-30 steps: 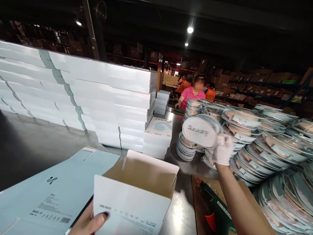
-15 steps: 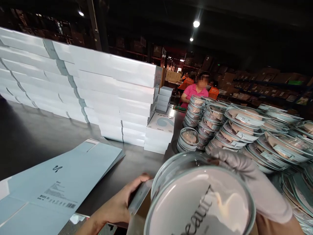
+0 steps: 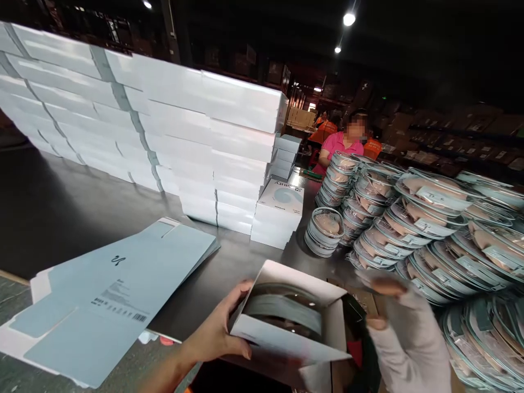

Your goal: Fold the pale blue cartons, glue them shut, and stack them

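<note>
An open white box is gripped at its left side by my left hand, the thumb along the near wall and fingers round the far left edge. Inside the box sits a round clear case with a pale band, tilted on its edge. To the right of the box, apart from it, is my right hand, in a light glove that leaves the fingertips bare. It is smeared by motion, with thumb and fingers apart and nothing seen between them. Flat pale-blue box blanks lie at the left.
A long wall of stacked white boxes runs along the table. Tall stacks of round clear cases fill the right side, with a shorter stack before them. A person in a pink shirt is farther back.
The round case has gone from my right hand down into the box. My right hand has let go and moved to the right, while the left still holds the box.
</note>
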Action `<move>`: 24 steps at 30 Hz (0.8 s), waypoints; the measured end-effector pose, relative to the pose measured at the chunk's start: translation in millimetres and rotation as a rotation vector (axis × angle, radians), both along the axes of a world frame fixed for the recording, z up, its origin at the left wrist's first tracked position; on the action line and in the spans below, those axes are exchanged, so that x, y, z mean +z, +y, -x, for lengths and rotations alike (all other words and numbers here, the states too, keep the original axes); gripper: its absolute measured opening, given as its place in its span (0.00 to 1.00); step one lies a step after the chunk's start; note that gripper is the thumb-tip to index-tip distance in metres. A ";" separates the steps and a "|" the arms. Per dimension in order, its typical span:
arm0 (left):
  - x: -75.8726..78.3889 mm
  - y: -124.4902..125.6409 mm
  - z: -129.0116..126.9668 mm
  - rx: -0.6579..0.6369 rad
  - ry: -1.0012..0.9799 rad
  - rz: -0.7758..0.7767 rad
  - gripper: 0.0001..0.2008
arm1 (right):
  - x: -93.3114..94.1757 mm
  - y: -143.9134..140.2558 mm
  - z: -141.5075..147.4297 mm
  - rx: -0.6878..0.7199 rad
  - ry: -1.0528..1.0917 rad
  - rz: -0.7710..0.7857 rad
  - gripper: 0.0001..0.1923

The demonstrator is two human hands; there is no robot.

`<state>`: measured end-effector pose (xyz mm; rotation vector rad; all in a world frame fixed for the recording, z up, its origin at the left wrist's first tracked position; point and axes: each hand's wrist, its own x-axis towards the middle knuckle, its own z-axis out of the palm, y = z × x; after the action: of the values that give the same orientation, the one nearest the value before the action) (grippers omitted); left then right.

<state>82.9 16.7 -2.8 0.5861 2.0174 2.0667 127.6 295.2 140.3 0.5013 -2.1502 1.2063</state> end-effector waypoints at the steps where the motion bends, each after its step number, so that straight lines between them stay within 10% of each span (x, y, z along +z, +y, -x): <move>1: -5.0 -0.1 -3.2 0.032 0.009 -0.006 0.58 | -19.6 0.7 -3.0 -0.060 0.027 0.082 0.18; 6: -10.9 -1.9 -17.1 0.077 0.285 -0.031 0.43 | -94.2 -25.3 -18.6 0.043 -0.151 0.148 0.35; 9: -2.6 5.6 -25.6 0.119 0.497 0.005 0.27 | -110.0 -52.4 -28.1 -0.005 -0.234 0.223 0.31; 14: 14.7 30.1 -43.0 0.454 0.299 -0.091 0.10 | -126.6 -70.7 -29.3 -0.231 -0.423 0.426 0.31; 19: 25.6 16.4 -46.8 0.328 0.047 0.184 0.16 | -138.3 -12.2 -27.1 -0.326 -0.380 0.245 0.41; 24: 12.1 -21.8 -27.4 0.015 0.160 0.407 0.24 | -132.1 90.2 -43.3 -0.710 -0.745 -0.120 0.14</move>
<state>110.3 -5.1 9.3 0.6721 2.4449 1.5855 170.9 385.4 8.2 -0.7475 -2.6463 0.9131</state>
